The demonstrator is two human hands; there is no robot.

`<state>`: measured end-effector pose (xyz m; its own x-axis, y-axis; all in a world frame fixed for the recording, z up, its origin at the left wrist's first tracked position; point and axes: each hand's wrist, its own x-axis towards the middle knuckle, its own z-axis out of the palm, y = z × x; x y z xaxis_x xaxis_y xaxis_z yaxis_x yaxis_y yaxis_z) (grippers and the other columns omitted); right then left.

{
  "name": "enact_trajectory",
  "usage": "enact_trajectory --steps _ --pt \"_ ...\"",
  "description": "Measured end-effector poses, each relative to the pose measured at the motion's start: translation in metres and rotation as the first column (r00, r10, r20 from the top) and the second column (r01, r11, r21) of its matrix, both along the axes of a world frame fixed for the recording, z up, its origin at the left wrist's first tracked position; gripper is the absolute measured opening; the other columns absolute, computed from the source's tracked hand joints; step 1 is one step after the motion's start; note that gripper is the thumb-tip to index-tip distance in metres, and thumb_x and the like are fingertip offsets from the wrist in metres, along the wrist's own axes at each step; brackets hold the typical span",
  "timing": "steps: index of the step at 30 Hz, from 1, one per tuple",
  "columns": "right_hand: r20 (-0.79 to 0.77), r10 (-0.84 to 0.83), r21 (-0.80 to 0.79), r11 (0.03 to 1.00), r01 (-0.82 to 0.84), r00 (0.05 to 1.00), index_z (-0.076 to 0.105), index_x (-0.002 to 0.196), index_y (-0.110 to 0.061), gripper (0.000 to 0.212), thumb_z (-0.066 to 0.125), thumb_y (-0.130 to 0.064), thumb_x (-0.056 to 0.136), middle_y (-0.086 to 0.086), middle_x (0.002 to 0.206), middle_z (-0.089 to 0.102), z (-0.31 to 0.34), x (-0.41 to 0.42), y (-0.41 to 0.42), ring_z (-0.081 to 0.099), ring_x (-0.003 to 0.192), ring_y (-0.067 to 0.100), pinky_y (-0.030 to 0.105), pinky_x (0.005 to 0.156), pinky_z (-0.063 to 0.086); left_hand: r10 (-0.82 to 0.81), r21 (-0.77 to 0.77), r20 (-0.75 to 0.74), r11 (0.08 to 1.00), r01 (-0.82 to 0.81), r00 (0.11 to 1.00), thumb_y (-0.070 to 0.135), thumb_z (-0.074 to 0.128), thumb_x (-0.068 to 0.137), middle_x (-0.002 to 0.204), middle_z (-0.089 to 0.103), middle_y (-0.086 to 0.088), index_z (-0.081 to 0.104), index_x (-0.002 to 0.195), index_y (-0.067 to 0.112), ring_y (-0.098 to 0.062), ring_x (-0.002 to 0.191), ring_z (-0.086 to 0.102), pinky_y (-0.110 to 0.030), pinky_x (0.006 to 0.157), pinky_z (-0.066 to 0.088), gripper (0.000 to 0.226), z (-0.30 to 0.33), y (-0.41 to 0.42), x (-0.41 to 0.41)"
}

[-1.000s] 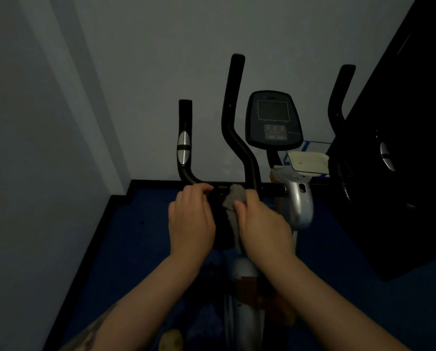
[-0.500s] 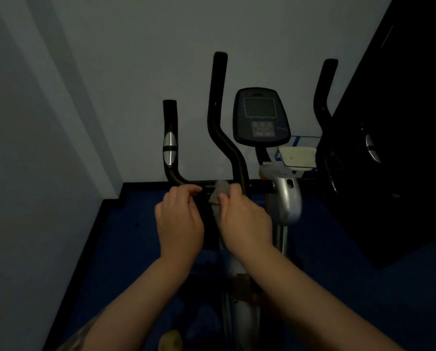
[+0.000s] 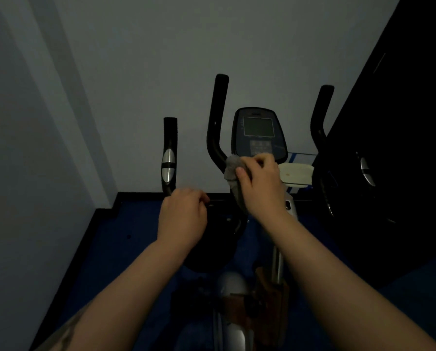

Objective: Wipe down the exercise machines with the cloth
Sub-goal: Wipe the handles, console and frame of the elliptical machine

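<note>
A black exercise bike stands in a dim corner, its console (image 3: 259, 134) facing me. My right hand (image 3: 258, 182) grips a grey cloth (image 3: 232, 171) wrapped around the lower bend of the tall black inner handle (image 3: 215, 127), just left of the console. My left hand (image 3: 182, 215) is curled around the horizontal handlebar at the foot of the short left grip (image 3: 169, 158), which carries a silver pulse sensor. The cloth's tail hangs down beside my right wrist.
A tall dark cabinet (image 3: 399, 148) stands close on the right, next to the right handle (image 3: 320, 117). A pale tray-like object (image 3: 296, 174) lies behind the console. White walls meet at the left; the floor (image 3: 115, 244) is blue. The bike's silver frame (image 3: 233, 287) is below.
My right hand has carried the cloth up from the horizontal bar onto the bend of the tall inner handle. My left hand has kept its hold on the bar.
</note>
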<state>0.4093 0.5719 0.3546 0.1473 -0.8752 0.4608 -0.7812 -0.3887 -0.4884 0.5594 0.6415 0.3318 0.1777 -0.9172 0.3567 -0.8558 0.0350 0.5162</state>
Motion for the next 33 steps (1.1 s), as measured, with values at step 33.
enact_trajectory --steps 33 --pt "0.164 0.065 -0.121 0.992 -0.046 0.984 0.064 0.123 -0.024 0.035 0.065 -0.013 0.089 -0.009 0.099 0.045 -0.044 0.003 0.019 0.046 0.095 0.009 0.024 0.082 0.040 -0.075 -0.275 -0.231 0.961 0.009 0.970 0.005 0.058 0.087 0.095 0.059 0.011 0.066 0.102 0.021 -0.011 0.091 0.052 -0.033 0.082 0.043 0.023 0.021 -0.032 0.050"
